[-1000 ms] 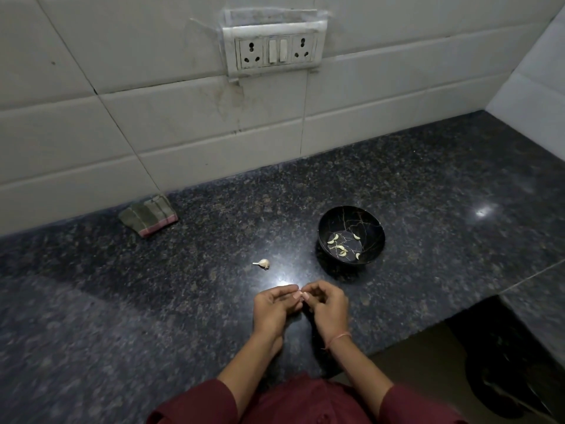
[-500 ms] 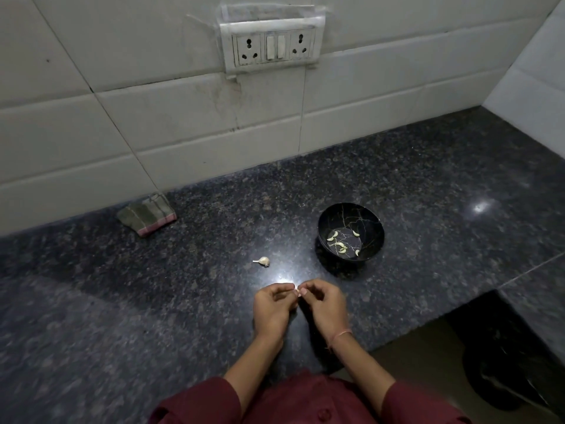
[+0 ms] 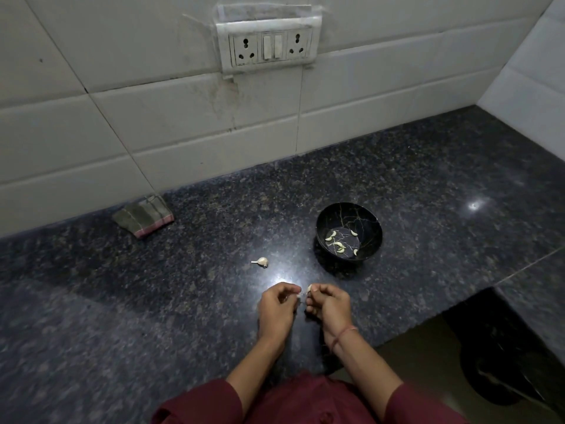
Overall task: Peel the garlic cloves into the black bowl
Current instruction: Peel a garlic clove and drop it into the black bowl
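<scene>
While the left hand point(image 3: 276, 310) and right hand point(image 3: 328, 307) each pinch garlic point(image 3: 309, 288), the black bowl point(image 3: 368, 220) holds peeled cloves point(image 3: 338, 245).

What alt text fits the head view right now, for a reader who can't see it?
A person's right hand pinches a garlic clove over a dark granite counter, the left hand curled close beside it. A black bowl beyond them holds peeled cloves; one unpeeled clove lies left of it, and a folded cloth sits by the wall.
</scene>
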